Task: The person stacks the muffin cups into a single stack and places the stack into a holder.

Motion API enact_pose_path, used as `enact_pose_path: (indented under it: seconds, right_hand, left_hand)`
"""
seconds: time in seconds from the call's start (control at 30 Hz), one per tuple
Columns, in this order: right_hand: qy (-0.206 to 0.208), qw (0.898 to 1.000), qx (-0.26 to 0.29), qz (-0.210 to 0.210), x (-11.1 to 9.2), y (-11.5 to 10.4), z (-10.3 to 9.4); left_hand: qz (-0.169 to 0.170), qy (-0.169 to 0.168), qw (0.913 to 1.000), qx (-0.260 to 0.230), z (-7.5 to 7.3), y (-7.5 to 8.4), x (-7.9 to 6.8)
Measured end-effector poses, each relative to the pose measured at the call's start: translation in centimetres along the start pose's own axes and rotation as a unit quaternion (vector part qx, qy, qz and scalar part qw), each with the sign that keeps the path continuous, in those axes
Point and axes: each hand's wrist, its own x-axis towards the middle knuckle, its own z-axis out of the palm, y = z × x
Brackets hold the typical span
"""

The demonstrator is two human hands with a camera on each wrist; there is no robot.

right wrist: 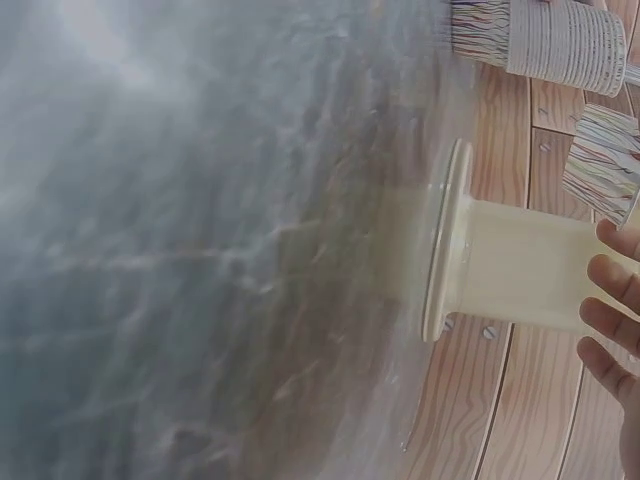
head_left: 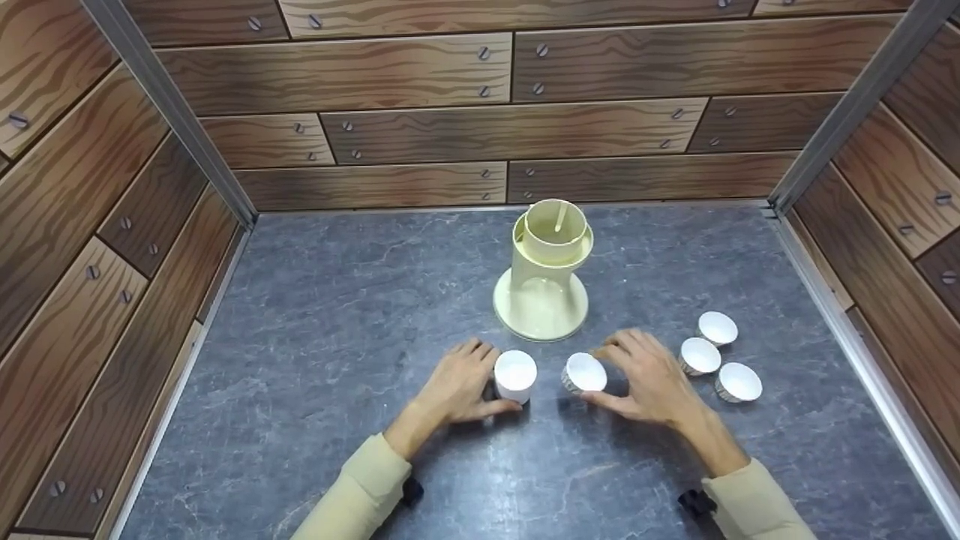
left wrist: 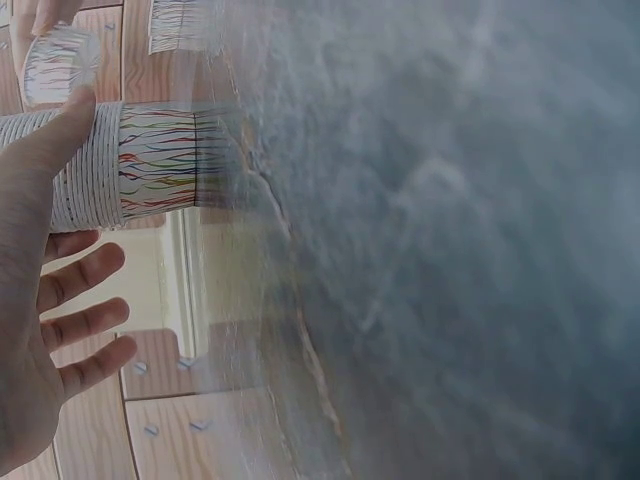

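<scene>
A stack of nested white paper cups (head_left: 515, 379) stands upright on the table; its ribbed rims and colored-line print show in the left wrist view. My left hand (head_left: 465, 382) holds this stack from the left, thumb in front and index finger behind, the other fingers spread. Just to the right, a single paper cup (head_left: 577, 375) is pinched between the thumb and fingers of my right hand (head_left: 651, 379). The right wrist view has that cup (right wrist: 603, 165) raised off the table and tilted. Behind both hands is a pale yellow stand (head_left: 544, 300) with a round base and open cylinder top.
Three more paper cups (head_left: 700, 356) stand close together to the right of my right hand. Wood-patterned walls (head_left: 420, 135) enclose the grey marbled table (head_left: 337, 315) at the back and both sides, with metal strips along the edges.
</scene>
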Motion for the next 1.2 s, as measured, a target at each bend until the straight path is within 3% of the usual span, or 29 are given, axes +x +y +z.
enact_pose_path:
  seconds: [0.5,0.9,1.2]
  right_hand:
    - [0.026,0.999,0.019,-0.02,2.1,-1.0,-0.1]
    - [0.032,0.999,0.024,-0.032,3.3,-1.3,-0.3]
    - [0.044,0.998,0.035,-0.042,4.3,-2.1,0.1]
  left_hand:
    - [-0.016,-0.024,0.9995,-0.013,-0.1,0.0,0.1]
    - [-0.005,-0.011,0.9999,-0.008,0.0,0.0,0.2]
    - [-0.008,-0.018,0.9997,-0.011,-0.1,0.0,0.1]
